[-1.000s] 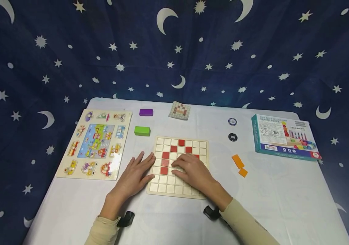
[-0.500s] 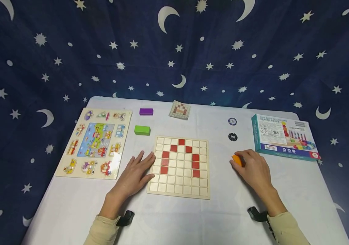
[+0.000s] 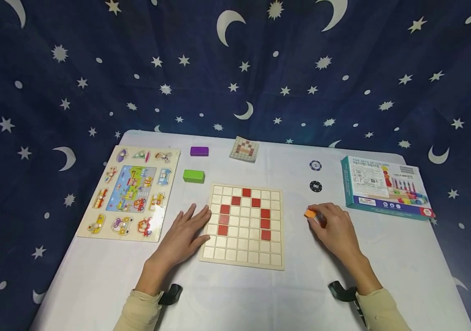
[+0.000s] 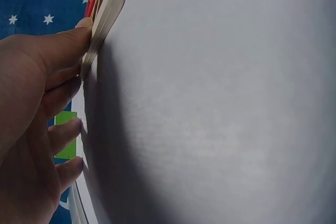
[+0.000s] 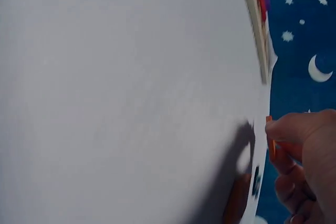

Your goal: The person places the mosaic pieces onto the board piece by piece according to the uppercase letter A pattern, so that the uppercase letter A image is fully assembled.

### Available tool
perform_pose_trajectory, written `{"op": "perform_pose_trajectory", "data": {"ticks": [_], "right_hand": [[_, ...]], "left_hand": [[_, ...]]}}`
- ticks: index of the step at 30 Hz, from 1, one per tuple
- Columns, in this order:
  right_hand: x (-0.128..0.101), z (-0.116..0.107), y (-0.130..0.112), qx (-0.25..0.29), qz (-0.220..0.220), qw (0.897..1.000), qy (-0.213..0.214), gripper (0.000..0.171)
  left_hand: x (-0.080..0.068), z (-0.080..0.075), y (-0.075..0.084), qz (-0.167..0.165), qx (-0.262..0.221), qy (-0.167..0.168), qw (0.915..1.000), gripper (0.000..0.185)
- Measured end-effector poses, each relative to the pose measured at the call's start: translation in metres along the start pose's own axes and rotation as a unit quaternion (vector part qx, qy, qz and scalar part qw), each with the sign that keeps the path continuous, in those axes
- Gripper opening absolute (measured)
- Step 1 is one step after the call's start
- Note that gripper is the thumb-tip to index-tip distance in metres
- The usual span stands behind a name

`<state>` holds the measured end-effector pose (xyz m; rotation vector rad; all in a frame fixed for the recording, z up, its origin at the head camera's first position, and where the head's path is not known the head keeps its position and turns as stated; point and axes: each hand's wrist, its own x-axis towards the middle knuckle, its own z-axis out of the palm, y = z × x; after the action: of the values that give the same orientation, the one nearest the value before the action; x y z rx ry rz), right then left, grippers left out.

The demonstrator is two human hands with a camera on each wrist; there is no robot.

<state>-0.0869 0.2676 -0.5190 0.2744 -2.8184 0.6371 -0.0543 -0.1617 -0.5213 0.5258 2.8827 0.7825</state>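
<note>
A square wooden grid board (image 3: 241,258) lies mid-table, with several red tiles (image 3: 265,224) set in an arch among pale squares. My left hand (image 3: 181,239) rests flat beside it, fingers spread and fingertips at its left edge; the left wrist view shows the thumb (image 4: 71,40) right at the board's side. To the right of the board, my right hand (image 3: 336,230) pinches an orange tile (image 3: 310,213) between thumb and fingertips. The right wrist view shows the tile (image 5: 270,132) edge-on. A dim orange-brown shape (image 5: 239,198) lies in that hand's shadow.
Behind the board are a green block (image 3: 194,176), a purple block (image 3: 199,151) and a small pattern card (image 3: 244,149). A vehicle peg puzzle (image 3: 165,193) lies left. Two round chips (image 3: 315,186) and a toy box (image 3: 388,187) are at the right.
My right hand has left the board, uncovering more red tiles, gone right to the orange pieces, and now pinches one a little further left. My left hand stays at the board's edge.
</note>
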Motion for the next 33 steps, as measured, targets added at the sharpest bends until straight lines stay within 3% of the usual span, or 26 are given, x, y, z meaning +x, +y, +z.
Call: {"op": "perform_pose_trajectory", "data": {"ticks": [9,21,26,33], "right_hand": [[0.014,0.021,-0.047,0.042,-0.058,0.996,-0.044,0.03],[0.021,0.059,-0.116,0.064,-0.174,0.979,-0.088,0.022],[0.024,0.069,-0.133,0.065,-0.189,0.974,-0.111,0.018],[0.028,0.078,-0.138,0.063,-0.189,0.973,-0.117,0.015]], "left_hand": [[0.0,0.001,0.001,-0.001,-0.001,0.003,1.0,0.068],[-0.001,0.0,0.001,-0.004,0.002,-0.002,1.0,0.067],[-0.001,0.001,0.002,-0.006,0.0,-0.001,1.0,0.067],[-0.001,0.001,0.002,-0.008,0.003,0.0,1.0,0.066]]}}
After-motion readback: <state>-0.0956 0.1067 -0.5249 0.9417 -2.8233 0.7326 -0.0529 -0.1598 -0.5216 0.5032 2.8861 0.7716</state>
